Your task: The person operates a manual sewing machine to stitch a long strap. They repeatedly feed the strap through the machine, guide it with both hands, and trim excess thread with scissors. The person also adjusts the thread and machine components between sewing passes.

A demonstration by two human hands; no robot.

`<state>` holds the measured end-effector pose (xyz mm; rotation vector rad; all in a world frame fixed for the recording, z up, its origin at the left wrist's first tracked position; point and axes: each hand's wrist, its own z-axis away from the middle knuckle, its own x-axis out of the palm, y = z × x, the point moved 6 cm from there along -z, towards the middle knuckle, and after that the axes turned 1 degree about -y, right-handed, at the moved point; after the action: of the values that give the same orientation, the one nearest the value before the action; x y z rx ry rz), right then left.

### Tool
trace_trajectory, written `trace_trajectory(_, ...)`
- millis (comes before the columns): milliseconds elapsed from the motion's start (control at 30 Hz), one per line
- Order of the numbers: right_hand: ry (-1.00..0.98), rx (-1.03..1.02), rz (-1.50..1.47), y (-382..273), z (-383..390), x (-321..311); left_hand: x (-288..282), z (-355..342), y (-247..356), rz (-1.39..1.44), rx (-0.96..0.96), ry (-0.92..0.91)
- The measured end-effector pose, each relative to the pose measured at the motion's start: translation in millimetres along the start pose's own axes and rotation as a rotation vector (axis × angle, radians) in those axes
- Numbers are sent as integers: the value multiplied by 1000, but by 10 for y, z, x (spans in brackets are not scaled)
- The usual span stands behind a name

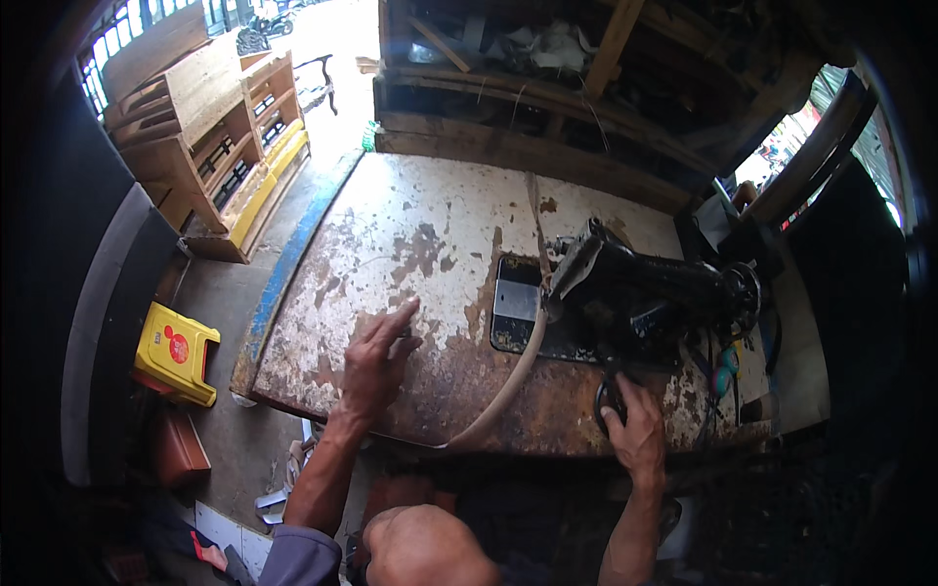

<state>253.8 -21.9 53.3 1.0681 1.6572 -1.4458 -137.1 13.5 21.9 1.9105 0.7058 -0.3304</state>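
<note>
My left hand (379, 361) is open over the worn white tabletop (322, 293), its fingers loosely extended toward the sewing machine. A long tan strip (524, 366) runs from the back of the table under the needle area of the black sewing machine (689, 288) and curves down to the front edge, between my hands. My right hand (635, 425) is closed on the handles of black scissors (604, 396) just in front of the machine's base. The scissors' tips are hard to make out against the dark metal.
A wooden shelf unit (234, 146) stands at the left, with a yellow plastic stool (186, 361) and brown box (176, 449) on the floor. Dark wooden shelving (528, 117) backs the table. Small colored items (728, 376) lie right of the machine. My bare knee shows at the lower edge.
</note>
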Motion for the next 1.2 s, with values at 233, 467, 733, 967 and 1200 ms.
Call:
trace_trajectory(233, 629, 74, 138, 664, -37, -469, 108, 208, -214, -254, 99, -103)
trace_trajectory(467, 340, 418, -638, 1196, -646, -421, 4, 278, -84, -203, 30, -80)
trace_trajectory(733, 463, 241, -289, 1019, -364, -527, 12, -257, 89, 110, -180, -14)
trace_trajectory(967, 359, 244, 106, 785, 579, -435, 577, -820, 708, 277, 79, -247)
trace_trajectory(1200, -15, 230, 4, 66, 1685, -239, 1376, 152, 2035, 349, 1000, -485)
